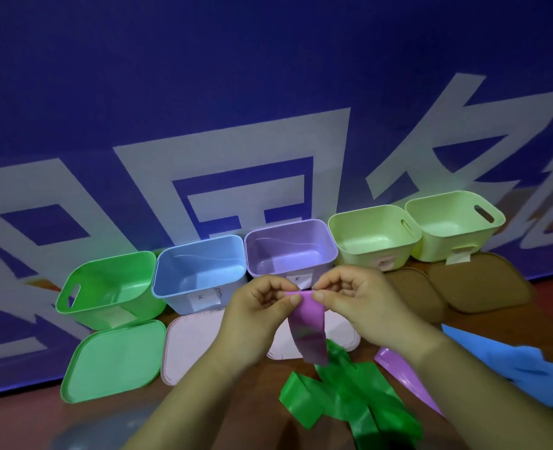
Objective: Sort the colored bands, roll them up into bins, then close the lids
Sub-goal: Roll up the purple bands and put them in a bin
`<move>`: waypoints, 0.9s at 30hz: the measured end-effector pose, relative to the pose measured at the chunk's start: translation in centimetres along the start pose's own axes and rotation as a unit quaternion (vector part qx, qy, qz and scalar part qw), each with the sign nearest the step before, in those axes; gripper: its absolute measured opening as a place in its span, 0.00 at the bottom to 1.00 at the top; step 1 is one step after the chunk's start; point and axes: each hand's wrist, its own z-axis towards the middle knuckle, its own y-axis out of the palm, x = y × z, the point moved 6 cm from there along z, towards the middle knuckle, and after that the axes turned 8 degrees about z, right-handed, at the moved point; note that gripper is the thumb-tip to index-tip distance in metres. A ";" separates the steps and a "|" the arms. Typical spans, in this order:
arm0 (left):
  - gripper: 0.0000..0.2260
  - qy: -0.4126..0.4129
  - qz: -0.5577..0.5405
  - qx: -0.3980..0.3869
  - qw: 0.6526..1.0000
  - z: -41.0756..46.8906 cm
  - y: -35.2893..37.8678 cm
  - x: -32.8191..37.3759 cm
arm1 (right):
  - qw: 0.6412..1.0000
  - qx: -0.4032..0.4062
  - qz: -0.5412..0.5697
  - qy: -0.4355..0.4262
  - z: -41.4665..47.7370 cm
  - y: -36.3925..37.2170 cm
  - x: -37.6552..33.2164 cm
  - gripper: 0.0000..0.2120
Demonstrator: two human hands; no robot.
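**Desk:** Where is the purple band right now?

**Me:** On my feed it sits just below the middle of the frame. The left hand (258, 306) and the right hand (359, 303) meet there. Each pinches the top edge of the purple band (309, 329) between thumb and forefinger, with the other fingers curled in. The band hangs down from that pinch in front of a pink lid (343, 336).

**Desk:** And the other bands?

**Me:** A green band (343, 394) lies in loose folds on the table (236, 401), lower middle, under the hanging end. I see a purple strip (401, 375) beneath the right wrist, and I cannot tell whether it belongs to the same band. A blue band (502, 362) lies at the right edge.

**Desk:** The bins?

**Me:** Five stand in a row across the middle, all open. The green bin (106, 306) is at the left, then the blue bin (184, 290). The purple bin (268, 267) is right behind the hands. The pale green bin (366, 254) and the far pale green bin (437, 251) sit toward the right. I can make out paper labels on their fronts, too small for me to read.

**Desk:** Lids?

**Me:** They lie flat in front of the bins. The green lid (112, 362) is at the lower left, with the second pink lid (187, 345) beside it. Two brown lids (479, 284) lie at the right. Behind the row stands a blue wall (268, 92) with large white characters
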 end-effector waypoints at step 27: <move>0.06 -0.176 0.058 -0.054 0.981 5.7 11.7 -11.7 | 0.876 -0.166 -0.413 0.187 -0.1 -16.1 24.7 0.11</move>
